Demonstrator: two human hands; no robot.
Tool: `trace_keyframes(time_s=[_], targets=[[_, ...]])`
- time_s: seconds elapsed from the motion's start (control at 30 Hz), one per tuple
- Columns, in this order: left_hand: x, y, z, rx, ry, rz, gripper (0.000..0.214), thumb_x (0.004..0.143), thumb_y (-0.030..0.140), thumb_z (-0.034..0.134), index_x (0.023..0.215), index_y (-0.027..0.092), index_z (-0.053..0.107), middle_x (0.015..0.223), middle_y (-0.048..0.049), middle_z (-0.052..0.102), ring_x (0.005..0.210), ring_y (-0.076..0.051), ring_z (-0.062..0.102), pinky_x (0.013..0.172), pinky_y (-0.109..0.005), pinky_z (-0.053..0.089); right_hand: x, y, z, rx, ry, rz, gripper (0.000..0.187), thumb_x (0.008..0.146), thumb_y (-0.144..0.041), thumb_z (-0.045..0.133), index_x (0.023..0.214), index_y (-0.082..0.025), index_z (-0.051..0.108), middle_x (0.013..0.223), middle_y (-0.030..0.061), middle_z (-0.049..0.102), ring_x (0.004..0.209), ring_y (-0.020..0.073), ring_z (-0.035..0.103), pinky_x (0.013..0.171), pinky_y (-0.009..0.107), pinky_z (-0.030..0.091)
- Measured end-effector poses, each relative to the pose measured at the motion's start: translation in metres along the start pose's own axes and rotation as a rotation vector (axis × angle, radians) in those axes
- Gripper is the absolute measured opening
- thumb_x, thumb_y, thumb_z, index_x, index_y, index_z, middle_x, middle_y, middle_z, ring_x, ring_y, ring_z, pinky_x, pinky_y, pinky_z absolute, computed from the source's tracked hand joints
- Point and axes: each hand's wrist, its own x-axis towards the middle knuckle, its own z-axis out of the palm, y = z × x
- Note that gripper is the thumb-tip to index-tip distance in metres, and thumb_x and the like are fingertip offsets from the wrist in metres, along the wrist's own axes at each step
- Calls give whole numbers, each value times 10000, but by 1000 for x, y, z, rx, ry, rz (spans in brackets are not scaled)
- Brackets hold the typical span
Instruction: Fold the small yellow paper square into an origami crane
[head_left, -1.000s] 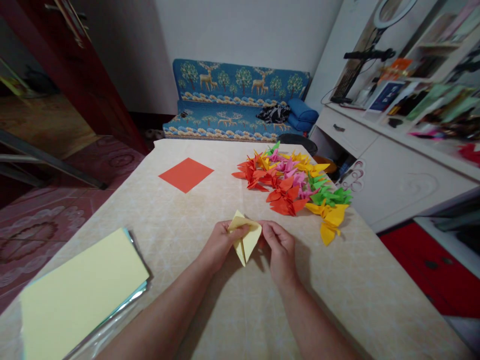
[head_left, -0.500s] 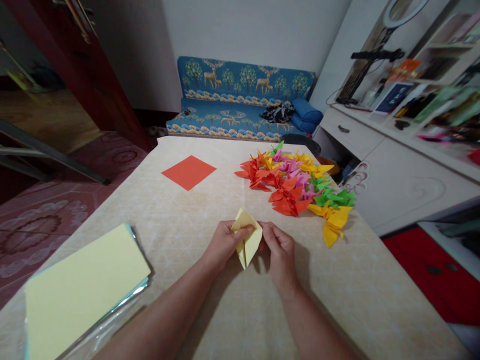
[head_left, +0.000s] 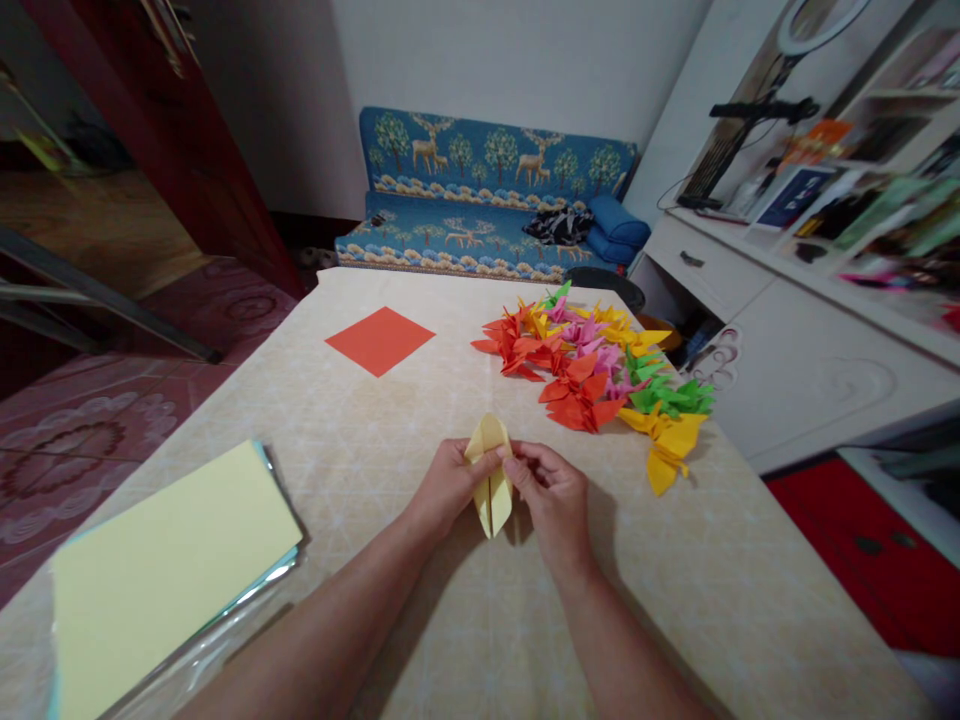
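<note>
Over one table (head_left: 390, 430), two hands (head_left: 444, 485) (head_left: 556, 500) pinch one folded yellow paper (head_left: 500, 498).

Bare left hand (head_left: 448, 482) and right hand (head_left: 553, 492), bare forearms (head_left: 337, 595).

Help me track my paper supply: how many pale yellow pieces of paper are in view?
2: a folded piece held by the left hand and right hand, and a large flat sheet on the table's near left side. More may be hidden beneath the flat sheet.
</note>
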Motion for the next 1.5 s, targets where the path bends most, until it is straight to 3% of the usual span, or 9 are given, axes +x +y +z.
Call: trace_keyframes(time_s=[0.43,0.83,0.97,1.23,1.5], targets=[[2,-3,-3,-1,-26,-3,361,684,421,706,779,73,693,674,-94,680,539,-134,575,534,-226,424,4,2,-2,17,-20,14,235,707,-309,700,881,-155,671,669,-18,552,559,80,494,498,181,404],[3,-10,-11,-9,13,64,200,708,289,612,654,100,651,568,-30,603,512,-132,527,541,-247,401,3,-4,2,-16,41,39,196,664,-279,706,781,-151,616,620,-18,563,522,93,518,465,185,409],[-1,-3,-7,65,-69,17,266,709,351,663,716,84,664,613,-47,629,519,-130,538,525,-241,389,3,-4,2,-40,46,36,184,656,-270,699,758,-154,598,606,-23,561,521,96,522,469,189,413],[-2,0,-4,-8,-65,17,359,742,437,650,738,78,657,640,-81,663,528,-137,578,531,-235,428,2,-4,-9,20,-81,44,231,724,-294,642,914,-164,661,730,7,639,540,90,532,497,201,435],[0,-3,-5,-54,-11,35,357,735,446,655,743,89,664,639,-66,656,514,-122,563,520,-227,423,1,-1,-6,3,-90,32,284,721,-265,659,986,-163,651,743,5,597,608,106,561,542,206,472]])
